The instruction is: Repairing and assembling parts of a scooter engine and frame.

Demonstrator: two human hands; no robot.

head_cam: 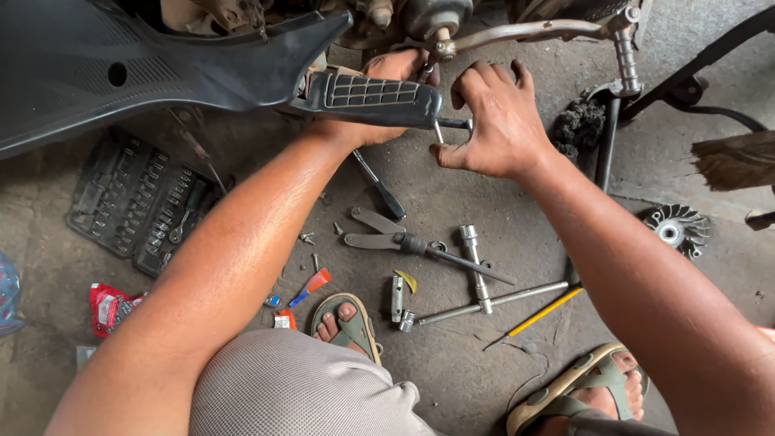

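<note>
Reaching under the scooter's black body panel (121, 73), both hands meet at a thin metal rod (452, 123) just behind the ribbed black footrest (371, 97). Right hand (496, 121) sits on top, fingers curled over and thumb tucked beneath, clamped on the rod. Left hand (387, 77) is largely hidden by the footrest; knuckles show above it, but whether it is closed on anything cannot be told. Grey kick-start lever (549, 31) runs across just above the hands.

On the concrete floor (452, 371) below: black-handled screwdriver (379, 187), pliers (375, 230), a cross-shaped socket wrench (484, 282), a yellow-handled screwdriver (541, 313), loose screws. Open black socket set case (137, 202) lies to the left under the panel; red wrapper (109, 307) near it. Finned round metal part (676, 230) lies well apart at right. Sandalled feet (347, 323) at bottom.
</note>
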